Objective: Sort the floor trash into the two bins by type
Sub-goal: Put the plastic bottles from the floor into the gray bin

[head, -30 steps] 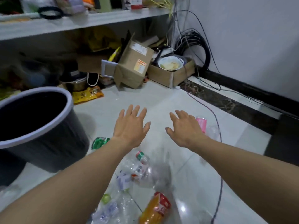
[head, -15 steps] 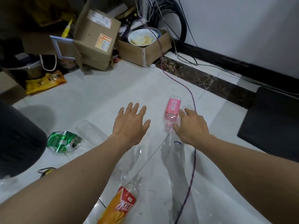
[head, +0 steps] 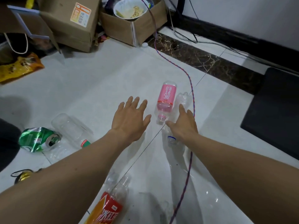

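Note:
A pink-labelled plastic bottle [head: 166, 99] lies on the white floor, neck toward me. Beside it on the right lies a clear bottle [head: 182, 99] with a blue neck ring, partly under my right hand [head: 182, 125], whose fingers are spread flat over it. My left hand [head: 131, 118] hovers open just left of the pink bottle, holding nothing. A crushed green can [head: 38, 139] and a clear bottle [head: 71, 130] lie at the left. An orange-red labelled bottle [head: 108, 207] lies near me. Only a dark bin edge [head: 8, 143] shows at the left.
Cardboard boxes [head: 72, 21] and a box holding a bowl [head: 129, 10] stand at the back. A yellow snack bag [head: 19, 68] lies far left. A purple-red cable [head: 187, 75] runs across the floor past the bottles. A black mat [head: 275, 107] lies at the right.
My view has dropped from the bin and shelf to the floor. Both hands stay spread; the right hand has come over the clear bottle beside the pink one.

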